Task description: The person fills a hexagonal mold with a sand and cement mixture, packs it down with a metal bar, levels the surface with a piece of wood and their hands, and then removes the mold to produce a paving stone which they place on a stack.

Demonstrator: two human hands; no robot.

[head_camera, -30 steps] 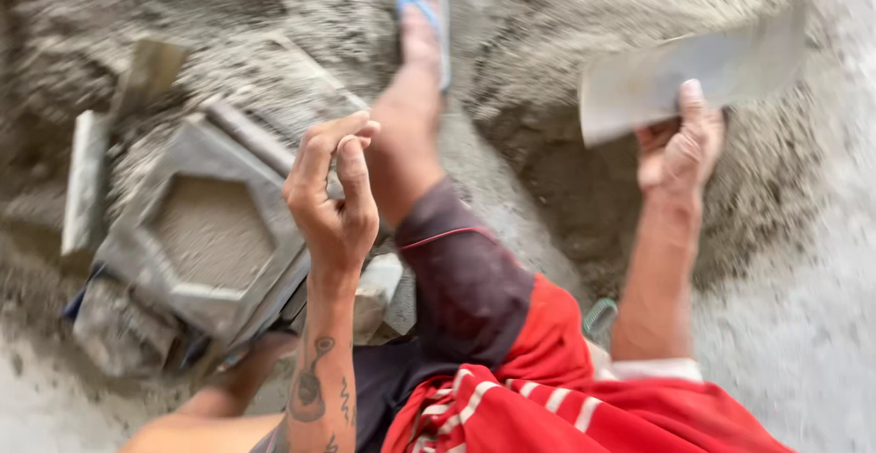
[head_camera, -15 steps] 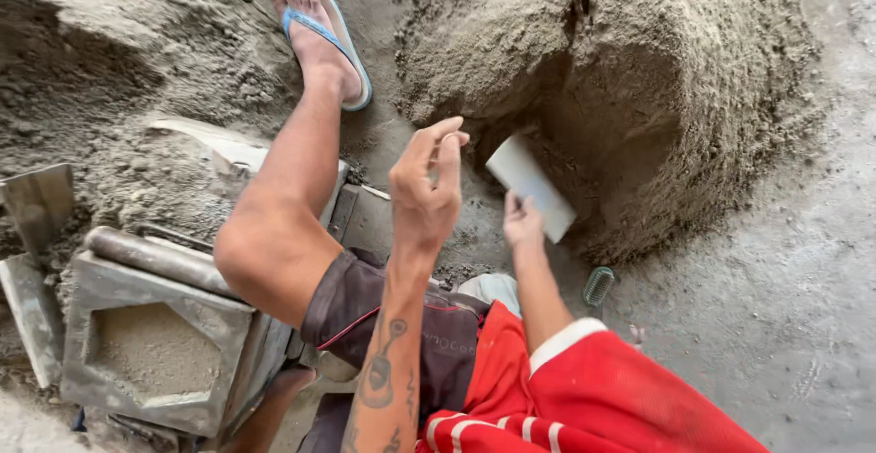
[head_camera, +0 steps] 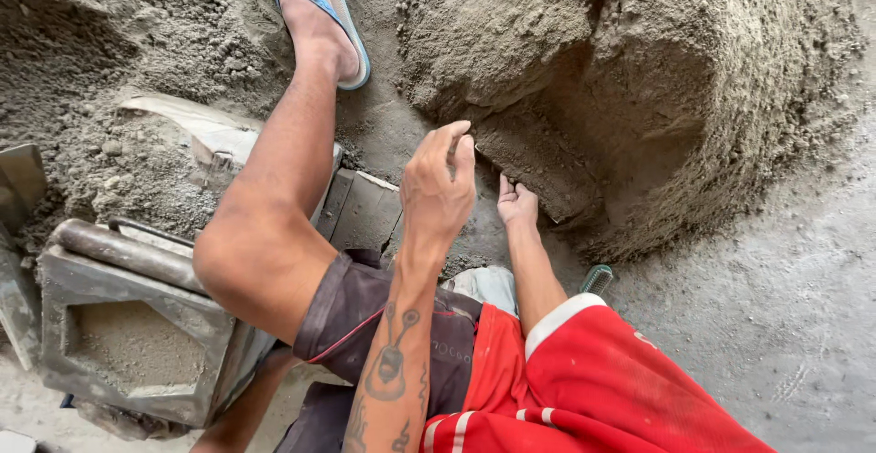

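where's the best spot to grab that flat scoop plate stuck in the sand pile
Probably its near edge, from the person's side. The flat plate is pushed nearly flat into the base of the sand pile and loaded with sand, so only that edge is free. The right hand already holds it there; the left hand hovers empty.

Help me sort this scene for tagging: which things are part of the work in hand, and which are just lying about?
In use:
- right hand, pushing a flat blade into the sand pile
- left hand, raised, holding nothing
- metal mould, filled with mix

Lying about:
- flat metal plate
- green object by the knee
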